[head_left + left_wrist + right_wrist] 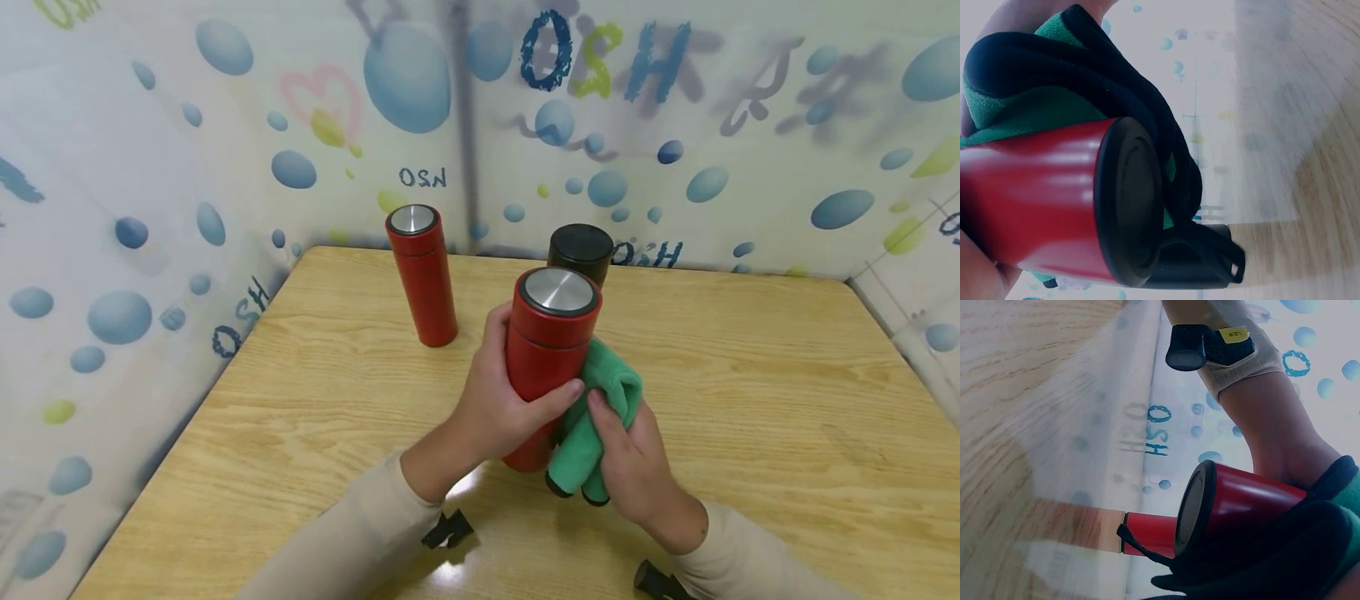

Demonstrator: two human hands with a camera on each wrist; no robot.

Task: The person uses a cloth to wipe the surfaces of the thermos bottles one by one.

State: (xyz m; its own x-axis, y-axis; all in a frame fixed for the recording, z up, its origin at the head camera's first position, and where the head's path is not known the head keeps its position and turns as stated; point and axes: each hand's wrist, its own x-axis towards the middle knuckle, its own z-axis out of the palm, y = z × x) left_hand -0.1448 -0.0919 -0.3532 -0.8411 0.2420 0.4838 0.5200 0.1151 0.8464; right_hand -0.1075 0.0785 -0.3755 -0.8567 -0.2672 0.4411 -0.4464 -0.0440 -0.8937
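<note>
My left hand (495, 400) grips a red thermos flask (546, 358) round its body, with the thumb across the front. The flask has a silver disc set in its lid, and its black base (1132, 200) shows in the left wrist view, raised off the table. In my right hand (637, 467) is a folded green cloth (581, 454) with black edging, pinched under the thumb. The cloth lies against the right side of the flask. Part of the cloth wraps behind the flask, and a black loop (1210, 247) hangs from it.
A second red thermos flask (423, 283) stands upright at the back left of the wooden table (315, 400). A black flask (581, 243) stands behind the held one and is partly hidden by it. Patterned sheeting (495, 167) encloses the table's back and sides.
</note>
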